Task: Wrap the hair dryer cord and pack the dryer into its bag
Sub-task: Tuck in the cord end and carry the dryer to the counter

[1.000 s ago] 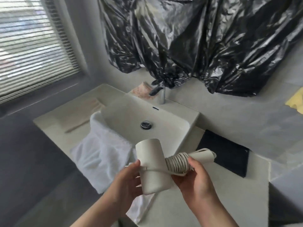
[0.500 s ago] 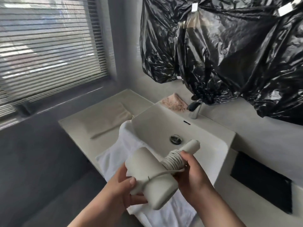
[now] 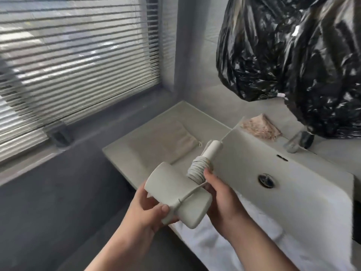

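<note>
The hair dryer (image 3: 175, 194) was held in the air over the front edge of the counter (image 3: 125, 159), between both hands. Its wide barrel was gripped by the left hand (image 3: 148, 208), with the thumb laid on top and the fingers curled underneath. The right hand (image 3: 220, 194) was closed around the dryer where the handle (image 3: 213, 150) meets the barrel, with the fingertips pressed against the cord (image 3: 198, 169). The cord was seen wound in a tight coil around the lower part of the handle. One loose strand was stretched from the coil across the barrel to a point beside the left thumb. The handle was pointed away from the person, its bare end tilted up.

The bag (image 3: 172, 139), a flat beige cloth pouch, was laid on the counter beyond the dryer, left of the sink (image 3: 293, 192), and was touched by neither hand. A white towel (image 3: 224, 241) was draped over the near edge of the sink, below the right forearm. A drain (image 3: 266, 179) was seen in the basin and a faucet (image 3: 298, 141) behind it, partly covered by black plastic sheeting (image 3: 293, 55) hung on the wall. A crumpled pinkish cloth (image 3: 259, 128) was left behind the basin. The window to the left was covered by blinds (image 3: 68, 55).
</note>
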